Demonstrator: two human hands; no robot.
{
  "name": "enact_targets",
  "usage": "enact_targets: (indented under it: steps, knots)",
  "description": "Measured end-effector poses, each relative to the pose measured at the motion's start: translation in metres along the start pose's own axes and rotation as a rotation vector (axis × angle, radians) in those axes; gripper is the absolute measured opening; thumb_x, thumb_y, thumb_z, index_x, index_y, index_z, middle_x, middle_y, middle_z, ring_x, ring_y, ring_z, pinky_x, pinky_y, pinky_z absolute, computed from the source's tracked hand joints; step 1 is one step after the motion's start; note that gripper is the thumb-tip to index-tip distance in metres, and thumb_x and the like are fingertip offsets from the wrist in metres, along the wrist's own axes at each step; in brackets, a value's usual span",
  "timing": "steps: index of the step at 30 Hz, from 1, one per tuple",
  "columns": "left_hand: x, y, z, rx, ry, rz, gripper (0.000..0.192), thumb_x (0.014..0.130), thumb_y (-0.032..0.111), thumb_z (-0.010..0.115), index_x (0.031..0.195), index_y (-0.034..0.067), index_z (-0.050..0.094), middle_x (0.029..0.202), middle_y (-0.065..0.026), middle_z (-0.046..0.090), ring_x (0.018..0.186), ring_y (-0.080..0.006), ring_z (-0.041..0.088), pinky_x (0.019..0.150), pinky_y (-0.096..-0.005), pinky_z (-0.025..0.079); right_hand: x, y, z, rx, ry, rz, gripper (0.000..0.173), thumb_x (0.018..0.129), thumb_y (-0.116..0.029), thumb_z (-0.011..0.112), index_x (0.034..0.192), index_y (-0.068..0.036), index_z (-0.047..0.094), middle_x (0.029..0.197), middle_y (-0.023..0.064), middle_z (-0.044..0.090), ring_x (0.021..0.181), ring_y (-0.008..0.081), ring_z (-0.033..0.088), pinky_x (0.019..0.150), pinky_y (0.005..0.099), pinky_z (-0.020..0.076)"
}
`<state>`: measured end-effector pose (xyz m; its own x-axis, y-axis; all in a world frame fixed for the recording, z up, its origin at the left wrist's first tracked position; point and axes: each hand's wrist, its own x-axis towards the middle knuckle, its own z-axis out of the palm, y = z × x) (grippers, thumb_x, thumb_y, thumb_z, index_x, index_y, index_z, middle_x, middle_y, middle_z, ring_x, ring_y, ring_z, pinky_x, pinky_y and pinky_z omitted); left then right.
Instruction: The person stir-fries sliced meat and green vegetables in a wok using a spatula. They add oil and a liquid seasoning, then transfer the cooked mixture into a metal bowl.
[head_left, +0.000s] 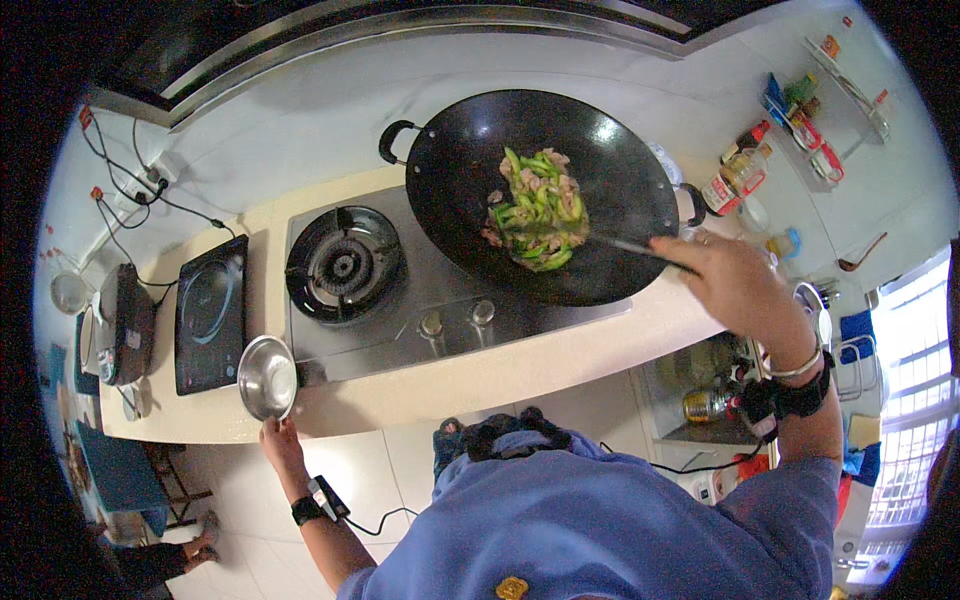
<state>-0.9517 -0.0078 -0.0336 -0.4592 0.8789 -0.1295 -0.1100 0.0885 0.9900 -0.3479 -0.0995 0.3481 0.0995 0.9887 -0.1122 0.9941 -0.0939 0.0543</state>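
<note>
A large black wok (465, 217) stands on the right side of a steel gas stove (375, 352). Sliced green vegetable and pieces of meat (544, 202) lie in its middle. My right hand (724, 281), above the wok's right rim, grips the handle of a spatula (637, 247); its blurred head is in the food. At the counter's front edge, left of the stove, my left hand (283, 446) holds the rim of a small steel bowl (268, 377), which looks tilted. I cannot tell whether the bowl holds anything.
To the left are a bare gas burner (343, 264), a black induction cooktop (212, 315) and a dark appliance (126, 326) with cables. Bottles (739, 180) stand beyond the wok's right handle. A range hood (420, 19) hangs above. Another person's feet (202, 544) show at lower left.
</note>
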Motion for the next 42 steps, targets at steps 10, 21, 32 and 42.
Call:
enact_targets:
  steps: [10, 21, 32, 42]
  knots:
    - [-0.035, 0.031, 0.012, 0.082, 0.097, 0.047, 0.013, 0.084, 0.007, 0.05, 0.096, 0.002, 0.046, 0.093, -0.0086, 0.056, 0.074, -0.0166, 0.055, 0.065, -0.0256, 0.048, 0.054, 0.101, 0.027, 0.528, -0.034, 0.022, 0.029, 0.077, -0.017, 0.059, 0.102, -0.003, 0.062, 0.073, 0.0095, 0.06, 0.066, 0.0154, 0.056, 0.06, 0.028, 0.0448]
    - [-0.088, 0.063, 0.03, -0.284, 0.167, -0.121, 0.012, 0.084, 0.007, 0.051, 0.094, 0.005, 0.046, 0.086, -0.0069, 0.055, 0.074, -0.0148, 0.053, 0.061, -0.023, 0.044, 0.118, 0.143, 0.061, 1.085, -0.119, 0.237, 0.024, 0.077, -0.029, 0.062, 0.066, -0.009, 0.055, 0.056, -0.0024, 0.047, 0.039, 0.0051, 0.034, 0.036, 0.022, 0.0273]
    - [-0.095, 0.069, 0.042, -0.44, 0.142, -0.126, 0.012, 0.084, 0.007, 0.052, 0.093, 0.006, 0.046, 0.086, -0.0065, 0.056, 0.073, -0.015, 0.054, 0.059, -0.0228, 0.044, 0.175, 0.017, 0.042, -0.048, 0.145, -0.225, 0.036, 0.076, -0.005, 0.05, 0.111, -0.007, 0.056, 0.094, 0.0242, 0.06, 0.09, 0.0345, 0.06, 0.075, 0.0459, 0.0488]
    - [-0.089, 0.084, 0.072, -0.369, 0.055, -0.074, 0.009, 0.082, 0.004, 0.054, 0.086, 0.006, 0.046, 0.079, -0.0072, 0.059, 0.063, -0.0136, 0.057, 0.051, -0.02, 0.045, -0.022, 0.03, -0.01, -0.19, -0.012, 0.015, 0.039, 0.078, -0.011, 0.054, 0.116, -0.021, 0.057, 0.084, 0.0164, 0.057, 0.077, 0.032, 0.058, 0.069, 0.0424, 0.0457]
